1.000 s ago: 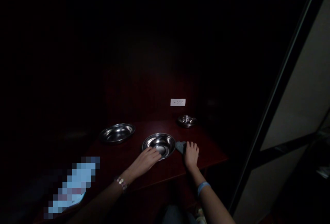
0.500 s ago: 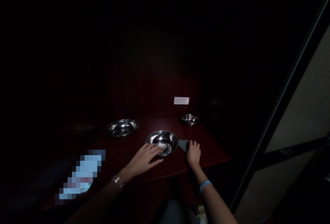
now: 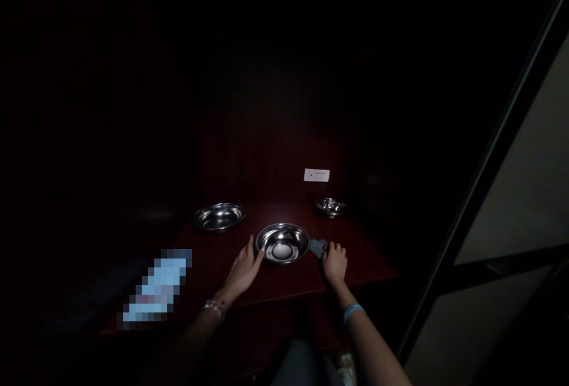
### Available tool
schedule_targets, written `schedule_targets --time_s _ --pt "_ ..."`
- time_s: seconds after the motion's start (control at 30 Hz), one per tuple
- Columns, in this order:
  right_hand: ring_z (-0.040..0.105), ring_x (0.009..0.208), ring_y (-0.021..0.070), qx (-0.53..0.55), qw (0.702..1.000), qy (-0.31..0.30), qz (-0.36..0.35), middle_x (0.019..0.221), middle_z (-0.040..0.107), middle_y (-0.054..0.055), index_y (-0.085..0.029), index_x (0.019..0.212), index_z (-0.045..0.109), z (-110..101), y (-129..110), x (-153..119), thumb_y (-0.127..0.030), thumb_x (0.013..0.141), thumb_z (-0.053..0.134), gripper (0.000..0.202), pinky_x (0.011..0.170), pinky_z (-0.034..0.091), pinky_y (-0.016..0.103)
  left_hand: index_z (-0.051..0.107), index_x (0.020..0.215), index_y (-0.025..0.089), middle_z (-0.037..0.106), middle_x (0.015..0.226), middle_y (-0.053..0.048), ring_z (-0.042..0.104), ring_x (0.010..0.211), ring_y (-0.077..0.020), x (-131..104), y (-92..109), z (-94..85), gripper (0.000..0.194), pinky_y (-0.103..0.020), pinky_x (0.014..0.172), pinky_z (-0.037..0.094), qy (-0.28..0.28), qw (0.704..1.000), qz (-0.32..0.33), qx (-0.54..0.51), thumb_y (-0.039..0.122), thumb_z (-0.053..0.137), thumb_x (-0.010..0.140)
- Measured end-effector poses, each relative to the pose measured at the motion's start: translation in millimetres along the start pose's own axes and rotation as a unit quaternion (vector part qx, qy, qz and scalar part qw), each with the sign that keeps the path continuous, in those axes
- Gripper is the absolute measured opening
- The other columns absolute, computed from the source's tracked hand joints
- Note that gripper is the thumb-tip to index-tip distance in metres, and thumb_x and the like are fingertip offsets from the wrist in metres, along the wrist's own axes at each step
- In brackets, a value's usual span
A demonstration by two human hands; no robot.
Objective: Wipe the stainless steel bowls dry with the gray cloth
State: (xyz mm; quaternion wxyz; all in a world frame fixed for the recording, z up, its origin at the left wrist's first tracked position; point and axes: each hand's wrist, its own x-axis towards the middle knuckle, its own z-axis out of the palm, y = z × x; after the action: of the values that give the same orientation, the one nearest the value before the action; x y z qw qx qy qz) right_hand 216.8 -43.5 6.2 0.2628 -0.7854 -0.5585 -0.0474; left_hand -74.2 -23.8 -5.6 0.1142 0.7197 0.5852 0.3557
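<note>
A shiny steel bowl (image 3: 283, 250) sits near the middle of the dark red table. My left hand (image 3: 242, 264) is at its left side, with the thumb over the rim and the fingers along the outside, gripping the edge. To the right of the bowl, a crumpled grey cloth (image 3: 317, 248) lies on the tabletop. My right hand (image 3: 335, 262) rests there with bent fingers closed on the cloth's right end; part of the cloth is hidden beneath them.
A wide steel dish (image 3: 220, 217) stands at the back left of the table (image 3: 284, 288). Several small steel bowls, apparently stacked (image 3: 329, 207), stand at the back right. A white socket plate (image 3: 316, 175) is on the back wall. At the left lies a blurred-out light blue object (image 3: 155, 288).
My left hand has moved from over the bowl's inside to its left rim, the thumb now raised. The right hand stays at the cloth. The view has shifted slightly.
</note>
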Motion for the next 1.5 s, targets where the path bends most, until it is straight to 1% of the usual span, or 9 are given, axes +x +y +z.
schedule_targets --time_s 0.17,0.33,0.43,0.5,0.67,0.87,1.03,1.23,1.5 --pt "0.053 0.114 0.0303 -0.026 0.999 0.026 -0.027 0.125 0.061 0.018 -0.017 0.122 0.060 2 -2 -6 -0.023 0.096 0.038 0.035 0.086 0.043 0.038 0.017 0.157 0.008 0.040 0.154 -0.023 0.035 0.146 -0.0307 -3 6 -0.3 0.079 -0.052 0.119 0.024 0.032 0.997 0.060 0.042 0.060 0.024 0.098" --pt "0.050 0.122 0.0315 -0.028 0.998 -0.003 -0.050 0.129 0.058 0.020 -0.013 0.129 0.055 3 -3 -10 -0.036 0.098 0.039 0.042 0.099 0.038 0.042 0.017 0.158 0.011 0.038 0.157 -0.021 0.032 0.148 -0.0301 -5 9 0.0 0.076 -0.054 0.120 0.021 0.040 0.994 0.079 0.058 0.059 0.023 0.099" --pt "0.046 0.127 0.0332 -0.023 0.998 -0.018 -0.062 0.134 0.056 0.020 -0.013 0.136 0.050 2 -1 -12 -0.046 0.094 0.046 0.054 0.104 0.034 0.044 0.018 0.158 0.013 0.033 0.160 -0.017 0.026 0.150 -0.0297 -7 14 -2.6 0.074 -0.054 0.122 0.015 0.039 0.993 0.092 0.063 0.058 0.022 0.100" --pt "0.046 0.128 0.0333 -0.022 0.997 -0.026 -0.063 0.136 0.055 0.020 -0.014 0.139 0.048 2 0 -15 -0.047 0.093 0.049 0.057 0.105 0.033 0.044 0.021 0.158 0.016 0.030 0.162 -0.014 0.023 0.151 -0.0297 -9 19 -5.0 0.072 -0.054 0.123 0.012 0.044 0.991 0.105 0.073 0.058 0.022 0.100" --pt "0.046 0.128 0.0328 -0.021 0.998 -0.023 -0.057 0.140 0.054 0.019 -0.013 0.140 0.048 0 1 -23 -0.041 0.095 0.045 0.053 0.106 0.032 0.044 0.032 0.155 0.020 0.029 0.163 -0.012 0.024 0.151 -0.0311 -12 26 -8.1 0.067 -0.055 0.122 0.016 0.072 0.985 0.120 0.102 0.057 0.025 0.099" --pt "0.044 0.132 0.0305 -0.034 0.998 -0.027 -0.055 0.145 0.052 0.017 -0.015 0.143 0.047 -1 1 -28 -0.041 0.096 0.043 0.054 0.107 0.030 0.041 0.038 0.153 0.023 0.034 0.161 -0.009 0.030 0.148 -0.0316 -10 22 -3.5 0.062 -0.056 0.120 0.022 0.101 0.975 0.146 0.134 0.054 0.027 0.100" --pt "0.038 0.137 0.0290 -0.039 0.996 -0.067 -0.048 0.156 0.042 0.006 -0.027 0.147 0.046 0 4 -24 -0.047 0.097 0.039 0.054 0.110 0.027 0.040 0.042 0.151 0.023 0.037 0.159 -0.008 0.034 0.146 -0.0307 -8 20 -1.7 0.059 -0.055 0.119 0.027 0.132 0.964 0.164 0.164 0.051 0.029 0.100" --pt "0.036 0.139 0.0280 -0.034 0.995 -0.082 -0.040 0.158 0.039 0.003 -0.033 0.149 0.043 0 6 -22 -0.051 0.097 0.037 0.055 0.110 0.027 0.040 0.043 0.150 0.025 0.036 0.160 -0.007 0.034 0.147 -0.0305 -10 23 -4.5 0.056 -0.055 0.119 0.028 0.144 0.959 0.175 0.173 0.049 0.032 0.100" --pt "0.036 0.139 0.0275 -0.028 0.996 -0.077 -0.033 0.157 0.040 0.003 -0.032 0.149 0.043 0 5 -23 -0.051 0.097 0.038 0.055 0.110 0.027 0.039 0.041 0.151 0.023 0.035 0.160 -0.006 0.031 0.148 -0.0311 -11 23 -5.6 0.056 -0.054 0.120 0.027 0.144 0.956 0.181 0.180 0.045 0.033 0.100"
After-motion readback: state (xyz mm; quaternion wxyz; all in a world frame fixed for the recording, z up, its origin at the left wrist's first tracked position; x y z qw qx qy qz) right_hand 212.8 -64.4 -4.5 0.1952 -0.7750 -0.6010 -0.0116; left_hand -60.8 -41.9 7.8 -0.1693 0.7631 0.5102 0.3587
